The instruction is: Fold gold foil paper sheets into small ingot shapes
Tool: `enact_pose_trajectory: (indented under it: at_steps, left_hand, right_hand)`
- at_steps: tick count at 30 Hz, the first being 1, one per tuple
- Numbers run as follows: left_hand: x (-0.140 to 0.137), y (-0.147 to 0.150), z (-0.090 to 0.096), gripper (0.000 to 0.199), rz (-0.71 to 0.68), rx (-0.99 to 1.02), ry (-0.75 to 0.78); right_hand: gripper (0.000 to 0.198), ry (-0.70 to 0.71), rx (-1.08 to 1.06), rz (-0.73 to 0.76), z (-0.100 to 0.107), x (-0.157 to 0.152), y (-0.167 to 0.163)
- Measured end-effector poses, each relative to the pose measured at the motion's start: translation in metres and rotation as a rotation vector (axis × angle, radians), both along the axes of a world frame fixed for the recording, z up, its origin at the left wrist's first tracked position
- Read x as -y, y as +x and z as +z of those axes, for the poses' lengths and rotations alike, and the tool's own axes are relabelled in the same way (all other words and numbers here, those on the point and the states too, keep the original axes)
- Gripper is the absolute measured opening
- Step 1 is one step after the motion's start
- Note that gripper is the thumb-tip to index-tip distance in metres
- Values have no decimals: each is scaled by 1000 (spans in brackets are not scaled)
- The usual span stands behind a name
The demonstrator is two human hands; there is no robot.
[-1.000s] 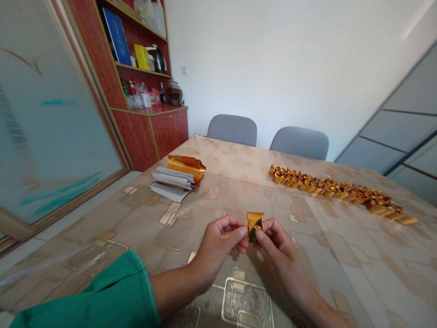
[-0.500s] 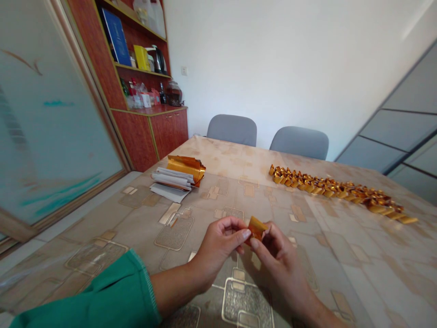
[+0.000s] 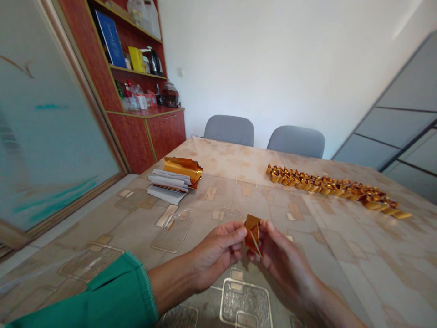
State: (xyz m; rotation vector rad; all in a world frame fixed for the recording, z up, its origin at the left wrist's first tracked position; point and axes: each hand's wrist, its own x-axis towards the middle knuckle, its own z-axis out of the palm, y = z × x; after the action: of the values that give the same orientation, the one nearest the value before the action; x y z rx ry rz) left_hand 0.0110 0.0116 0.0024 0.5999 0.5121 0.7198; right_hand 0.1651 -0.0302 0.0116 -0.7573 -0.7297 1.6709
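Observation:
A small folded piece of gold foil paper [image 3: 253,231] is held above the table, with a pale edge running slantwise down its front. My left hand [image 3: 216,253] pinches its left edge between thumb and fingers. My right hand [image 3: 290,259] curls round the right side, its fingers at the side and lower edge and partly hidden. Farther off to the left lies a stack of gold foil sheets [image 3: 182,169] beside grey-white folded sheets [image 3: 169,180]. To the right, several folded gold foil pieces [image 3: 327,184] sit close together in long rows.
A patterned cover lies over the table [image 3: 341,264]. Two grey chairs [image 3: 229,130] stand at its far side. Behind on the left is a red-brown cabinet [image 3: 136,136] with bottles and a kettle, next to a frosted glass door [image 3: 51,136].
The gold foil piece has turned more upright and shows its slanted pale edge. My right thumb has lifted from its front to the upper right. The view has shifted slightly.

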Motion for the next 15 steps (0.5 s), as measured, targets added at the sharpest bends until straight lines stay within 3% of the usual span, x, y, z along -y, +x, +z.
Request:
enact_pose_trajectory:
  at_steps: [7,15]
  left_hand:
    - [2,1,4,30,-116,36,-4]
    - [2,-5,4,20,-159,147,-179]
  right_hand:
    - [24,-38,39,58,-3,1,5]
    - [21,-26,3,199,4,1,10]
